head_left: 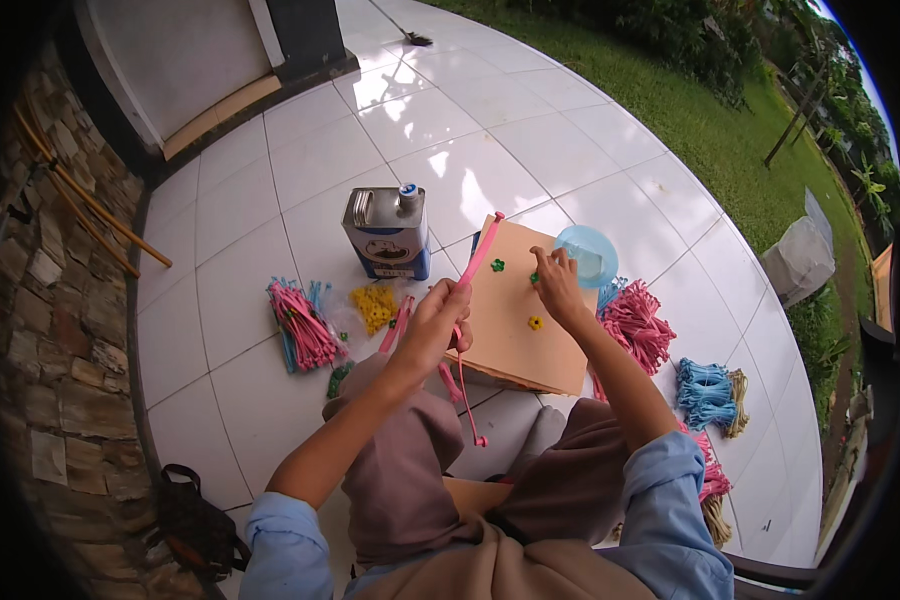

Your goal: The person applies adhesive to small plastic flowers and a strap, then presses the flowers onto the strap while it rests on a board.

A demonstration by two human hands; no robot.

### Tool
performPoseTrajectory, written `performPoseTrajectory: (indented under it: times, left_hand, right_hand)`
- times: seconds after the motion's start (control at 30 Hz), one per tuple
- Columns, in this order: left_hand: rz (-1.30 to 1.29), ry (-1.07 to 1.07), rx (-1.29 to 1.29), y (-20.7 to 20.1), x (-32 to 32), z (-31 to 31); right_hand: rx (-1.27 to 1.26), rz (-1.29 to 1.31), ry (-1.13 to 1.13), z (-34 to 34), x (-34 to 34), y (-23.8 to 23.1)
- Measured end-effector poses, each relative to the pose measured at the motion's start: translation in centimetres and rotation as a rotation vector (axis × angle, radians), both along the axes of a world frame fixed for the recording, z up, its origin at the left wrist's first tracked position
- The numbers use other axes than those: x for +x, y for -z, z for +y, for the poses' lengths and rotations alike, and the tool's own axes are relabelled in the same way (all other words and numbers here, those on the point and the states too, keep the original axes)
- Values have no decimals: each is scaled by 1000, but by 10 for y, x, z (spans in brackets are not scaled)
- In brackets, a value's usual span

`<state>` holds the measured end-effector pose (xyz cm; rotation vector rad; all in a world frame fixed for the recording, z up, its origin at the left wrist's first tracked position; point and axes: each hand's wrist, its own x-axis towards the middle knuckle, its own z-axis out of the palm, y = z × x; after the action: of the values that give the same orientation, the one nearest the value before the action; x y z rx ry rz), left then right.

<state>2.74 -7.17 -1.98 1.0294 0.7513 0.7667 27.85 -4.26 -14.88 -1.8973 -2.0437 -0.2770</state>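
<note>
I sit on a white tiled floor with a tan cardboard sheet [518, 305] resting on my knees. My left hand [440, 315] grips a pink stick [478, 255] that rises past the board's top left corner, with thin pink strands hanging below the hand. My right hand [556, 282] presses its fingertips on the board near a small green flower piece [535, 277]. Another green flower piece [497, 265] and a yellow one [535, 322] lie on the board.
A rectangular metal can [387, 232] stands beyond the board, a light blue bowl [586, 253] to its right. Pink stick bundles [303, 325], yellow pieces [374, 305], pink bunches [637, 322] and blue bunches [705, 390] lie around. A dark bag [192, 520] sits at lower left.
</note>
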Motion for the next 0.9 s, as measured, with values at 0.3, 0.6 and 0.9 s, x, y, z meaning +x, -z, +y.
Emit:
performPoseTrajectory:
  times: [0.3, 0.6, 0.9]
  left_hand:
    - [46, 76, 31, -10, 7, -4]
    - [140, 73, 97, -10, 12, -7]
    - [-22, 219, -75, -13, 12, -6]
  right_hand:
    - [68, 483, -200, -22, -28, -78]
    - [178, 472, -371, -107, -85, -160]
    - [309, 367, -505, -119, -74, -162]
